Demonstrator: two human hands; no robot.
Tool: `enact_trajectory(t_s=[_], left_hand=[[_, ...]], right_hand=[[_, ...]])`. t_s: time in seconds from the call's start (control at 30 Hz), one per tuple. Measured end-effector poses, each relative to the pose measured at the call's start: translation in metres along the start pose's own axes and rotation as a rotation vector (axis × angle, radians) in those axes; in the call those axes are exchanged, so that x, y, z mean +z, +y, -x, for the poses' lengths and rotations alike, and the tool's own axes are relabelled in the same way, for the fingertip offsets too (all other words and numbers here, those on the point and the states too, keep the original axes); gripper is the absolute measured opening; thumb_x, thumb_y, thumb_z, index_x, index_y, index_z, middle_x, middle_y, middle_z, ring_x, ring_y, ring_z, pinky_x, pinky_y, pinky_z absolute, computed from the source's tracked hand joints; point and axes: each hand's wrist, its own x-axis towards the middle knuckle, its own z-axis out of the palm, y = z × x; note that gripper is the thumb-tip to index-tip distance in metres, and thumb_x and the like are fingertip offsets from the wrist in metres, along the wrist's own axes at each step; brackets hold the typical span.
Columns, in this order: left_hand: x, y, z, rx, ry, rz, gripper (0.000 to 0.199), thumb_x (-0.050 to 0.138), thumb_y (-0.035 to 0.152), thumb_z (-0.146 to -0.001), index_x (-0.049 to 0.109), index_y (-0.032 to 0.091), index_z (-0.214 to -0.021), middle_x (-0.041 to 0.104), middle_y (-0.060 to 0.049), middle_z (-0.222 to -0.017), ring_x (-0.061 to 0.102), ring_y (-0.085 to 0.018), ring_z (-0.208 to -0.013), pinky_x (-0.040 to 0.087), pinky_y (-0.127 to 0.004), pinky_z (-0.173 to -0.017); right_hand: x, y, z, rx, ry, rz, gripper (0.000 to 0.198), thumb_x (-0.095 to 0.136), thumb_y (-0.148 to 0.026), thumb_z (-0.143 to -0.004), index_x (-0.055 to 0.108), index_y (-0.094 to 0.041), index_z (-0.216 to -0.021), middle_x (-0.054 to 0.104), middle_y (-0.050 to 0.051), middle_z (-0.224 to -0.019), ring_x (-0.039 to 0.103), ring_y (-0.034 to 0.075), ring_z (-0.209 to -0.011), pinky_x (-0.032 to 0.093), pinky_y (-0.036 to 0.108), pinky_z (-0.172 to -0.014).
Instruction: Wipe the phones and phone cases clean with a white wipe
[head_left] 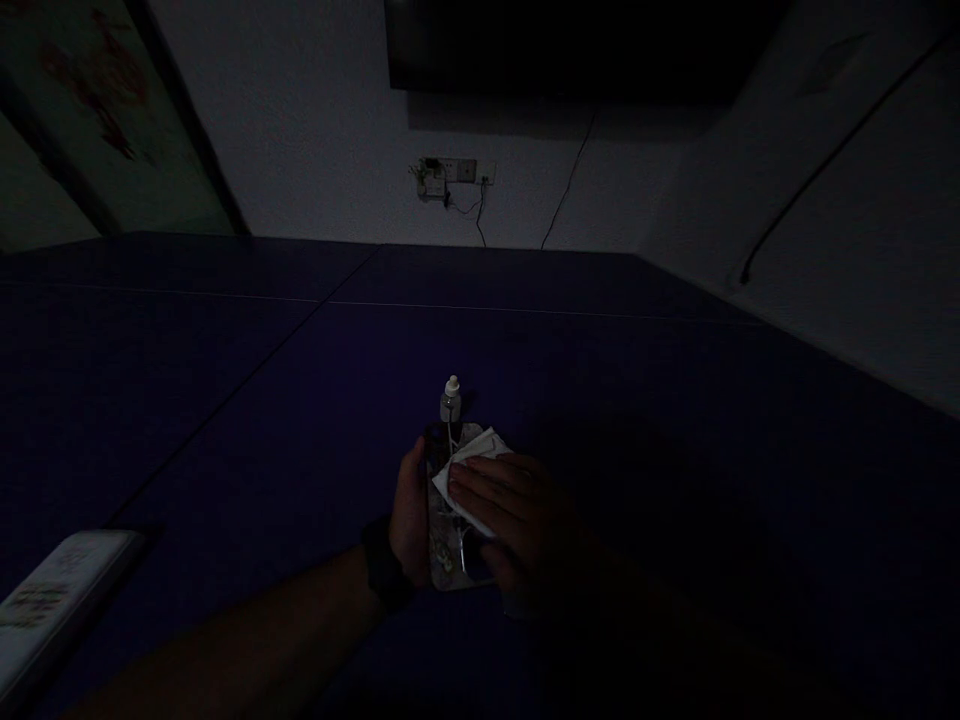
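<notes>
The room is very dark. My left hand (411, 520) grips the left edge of a flat shiny object, likely a phone (450, 560), lying on the dark blue table (225, 400). My right hand (510, 515) lies flat on a white folded cloth (472, 460), pressing it onto the phone's upper face. A small spray bottle (451, 398) with a white cap stands upright on the table just beyond the phone. A dark band circles my left wrist.
A pale flat box (52, 600) lies at the near left table edge. The white wall behind carries a socket plate (448, 172) with cables and a dark screen (577, 45) above. A dark cable runs along the right wall.
</notes>
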Motion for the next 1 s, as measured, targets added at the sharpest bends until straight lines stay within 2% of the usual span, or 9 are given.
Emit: enact_trajectory(t_s=[0.1,0.2,0.4,0.5,0.57,0.67,0.8,0.9,1.0], left_hand=[[-0.003,0.002,-0.001,-0.079,-0.006,-0.048,0.049,0.081,0.056,-0.073,0.069,0.012,-0.09,0.061,0.001,-0.066,0.057,-0.009,-0.055,0.041,-0.017,-0.05],[-0.001,0.001,-0.002,-0.093,-0.064,-0.052,0.056,0.082,0.057,-0.07,0.07,0.012,-0.1,0.058,0.003,-0.063,0.052,-0.007,-0.05,0.035,-0.016,-0.045],[0.001,0.0,0.001,-0.028,-0.005,-0.078,0.053,0.077,0.059,-0.076,0.07,0.013,-0.099,0.066,-0.003,-0.075,0.063,-0.015,-0.066,0.049,-0.024,-0.062],[-0.002,0.002,0.002,-0.051,0.024,-0.092,0.052,0.072,0.062,-0.079,0.07,0.012,-0.094,0.067,-0.005,-0.074,0.066,-0.016,-0.067,0.049,-0.022,-0.059],[-0.002,0.002,0.001,-0.098,-0.012,-0.06,0.054,0.073,0.063,-0.078,0.069,0.011,-0.093,0.063,-0.002,-0.066,0.06,-0.011,-0.056,0.043,-0.018,-0.05],[0.001,0.0,-0.001,-0.105,-0.072,0.002,0.051,0.078,0.059,-0.075,0.068,0.012,-0.093,0.055,0.003,-0.06,0.049,-0.006,-0.046,0.035,-0.016,-0.044],[0.003,0.0,0.0,-0.019,0.013,0.007,0.046,0.075,0.055,-0.079,0.069,0.013,-0.096,0.063,-0.001,-0.07,0.059,-0.011,-0.059,0.045,-0.019,-0.056],[-0.003,0.003,0.004,-0.085,0.058,-0.011,0.057,0.068,0.063,-0.082,0.071,0.009,-0.098,0.066,-0.006,-0.073,0.063,-0.014,-0.063,0.047,-0.022,-0.057],[-0.006,0.005,0.004,-0.164,0.013,0.006,0.062,0.067,0.066,-0.083,0.071,0.009,-0.106,0.059,0.0,-0.061,0.05,-0.008,-0.045,0.035,-0.019,-0.043]], right_hand=[[-0.004,-0.005,-0.004,-0.101,-0.068,-0.036,0.053,0.04,-0.038,-0.101,0.057,-0.009,-0.143,0.063,0.01,-0.147,0.052,0.024,-0.14,0.039,0.041,-0.111],[-0.005,-0.001,0.0,-0.127,-0.085,-0.049,0.049,0.04,-0.037,-0.102,0.058,-0.015,-0.142,0.066,0.005,-0.145,0.055,0.02,-0.136,0.038,0.041,-0.11],[-0.001,0.001,0.002,-0.039,-0.084,-0.004,0.057,0.043,-0.034,-0.098,0.053,-0.01,-0.148,0.062,0.013,-0.148,0.051,0.027,-0.139,0.04,0.047,-0.11],[-0.007,-0.005,-0.004,-0.106,-0.163,-0.049,0.059,0.046,-0.039,-0.098,0.051,-0.008,-0.149,0.058,0.013,-0.152,0.049,0.027,-0.142,0.042,0.045,-0.11],[-0.01,-0.003,-0.004,-0.161,-0.214,-0.075,0.057,0.046,-0.04,-0.1,0.052,-0.011,-0.148,0.06,0.01,-0.151,0.05,0.024,-0.141,0.041,0.043,-0.109],[-0.009,0.006,0.001,-0.161,-0.159,-0.055,0.052,0.04,-0.04,-0.103,0.055,-0.015,-0.146,0.065,0.006,-0.146,0.053,0.022,-0.138,0.039,0.042,-0.109],[-0.003,0.004,0.001,-0.044,-0.058,-0.007,0.053,0.038,-0.038,-0.104,0.054,-0.011,-0.146,0.062,0.01,-0.148,0.05,0.024,-0.141,0.035,0.043,-0.113],[-0.004,-0.005,-0.006,-0.101,-0.102,-0.049,0.057,0.041,-0.041,-0.102,0.053,-0.009,-0.147,0.061,0.013,-0.15,0.049,0.025,-0.142,0.036,0.043,-0.112],[-0.008,-0.004,-0.004,-0.186,-0.158,-0.098,0.052,0.04,-0.04,-0.103,0.056,-0.013,-0.145,0.065,0.007,-0.146,0.052,0.022,-0.14,0.037,0.042,-0.108]])
